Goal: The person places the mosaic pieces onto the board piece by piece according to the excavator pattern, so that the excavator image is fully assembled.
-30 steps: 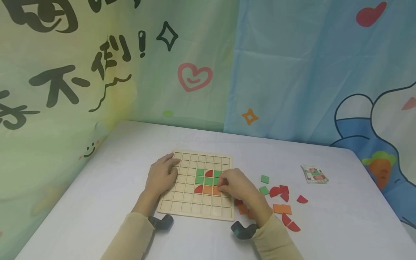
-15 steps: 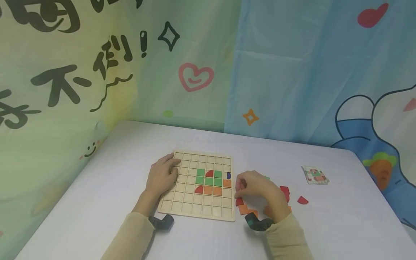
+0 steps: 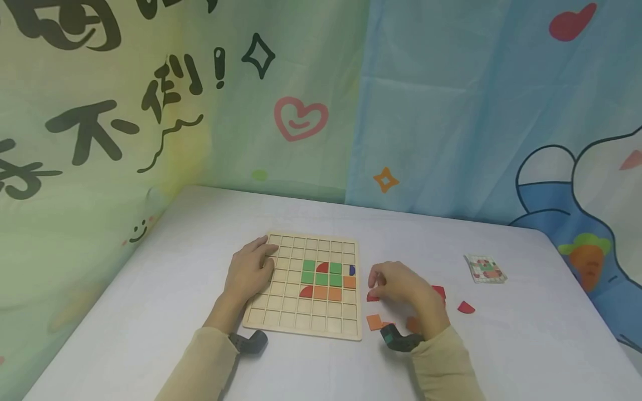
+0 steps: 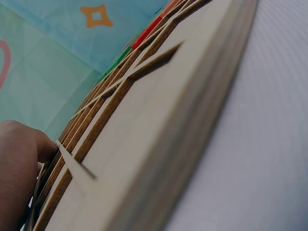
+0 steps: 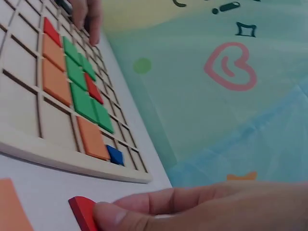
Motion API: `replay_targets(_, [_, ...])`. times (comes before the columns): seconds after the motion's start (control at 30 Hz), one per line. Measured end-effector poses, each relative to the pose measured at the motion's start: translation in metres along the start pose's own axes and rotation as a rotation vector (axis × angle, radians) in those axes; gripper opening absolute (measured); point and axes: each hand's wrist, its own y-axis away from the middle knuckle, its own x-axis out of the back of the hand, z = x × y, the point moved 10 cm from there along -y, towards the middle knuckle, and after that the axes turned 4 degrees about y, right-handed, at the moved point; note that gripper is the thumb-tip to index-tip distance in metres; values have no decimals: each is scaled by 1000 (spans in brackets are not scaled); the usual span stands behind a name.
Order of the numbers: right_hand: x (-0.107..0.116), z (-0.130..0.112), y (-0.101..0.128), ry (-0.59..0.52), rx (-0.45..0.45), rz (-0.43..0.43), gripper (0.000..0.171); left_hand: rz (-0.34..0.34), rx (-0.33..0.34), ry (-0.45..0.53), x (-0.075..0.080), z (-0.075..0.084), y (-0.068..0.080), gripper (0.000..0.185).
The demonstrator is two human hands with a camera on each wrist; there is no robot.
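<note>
A wooden grid board [image 3: 296, 320] lies on the table, with green square tiles [image 3: 322, 279], orange square tiles [image 3: 335, 293], red quarter-circle tiles [image 3: 306, 292] and a small blue tile [image 3: 352, 270] in some cells. My left hand [image 3: 249, 268] rests along the board's left edge, fingers spread loosely over the rim. Just off the board's right side, my right hand [image 3: 398, 281] pinches a red quarter-circle tile [image 5: 83, 211] between thumb and finger. In the right wrist view the thumb covers part of that tile.
Loose orange tiles [image 3: 374, 322] lie near the right wrist. Further right are red tiles [image 3: 466, 307], some hidden behind the right hand. A stack of pattern cards [image 3: 485, 269] sits at the back right. Printed cloth [image 3: 426, 111] hangs behind the table.
My right hand has left the board's right side and moved right, uncovering the orange and blue tiles there. The red tile now at its fingertips has shifted away from me. The left hand stays put.
</note>
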Motion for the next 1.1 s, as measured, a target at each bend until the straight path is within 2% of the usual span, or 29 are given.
replay_targets(0.1, [5,1,0,-22,58,25,13,-3,5,2,0,0,1,39])
replay_targets(0.2, [4,-1,1,-40,90,14,16,-2,5,2,1,1,1,38])
replay_targets(0.37, [-2,-2,-1,-34,51,-14,17,2,-1,5,1,1,1,38])
replay_targets(0.5, [-1,-3,-3,-23,38,1,18,5,-7,5,1,2,0,38])
replay_targets(0.8, [1,-8,-3,-23,92,16,17,0,-4,11,2,1,0,38])
replay_targets(0.93, [5,-8,-2,0,114,49,17,-6,6,15,1,0,0,38])
replay_targets(1.1, [12,-12,0,-31,127,79,17,-3,10,12,1,0,0,38])
